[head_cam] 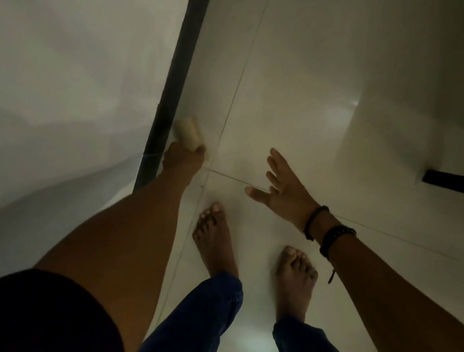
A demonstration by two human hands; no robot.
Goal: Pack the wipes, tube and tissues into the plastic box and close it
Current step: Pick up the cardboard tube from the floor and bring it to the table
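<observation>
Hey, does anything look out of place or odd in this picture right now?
Nothing looks spilled or damaged. The left hand grips a pale roll-shaped item near the dark strip; the right hand is open and empty. No plastic box is in view.

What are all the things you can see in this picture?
Pale roll-shaped item: one, cream, held in the left hand by the dark strip; too blurred to name.
Dark strip: one, black, along the foot of the white surface on the left.
Floor tiles: several, glossy white, underfoot.
Wristbands: at least two, black, on the right wrist.
Trousers: one pair, blue.
Feet: two, bare, on the tiles.
Left hand: one, closed on the item.
Right hand: one, open, empty, fingers spread.
</observation>
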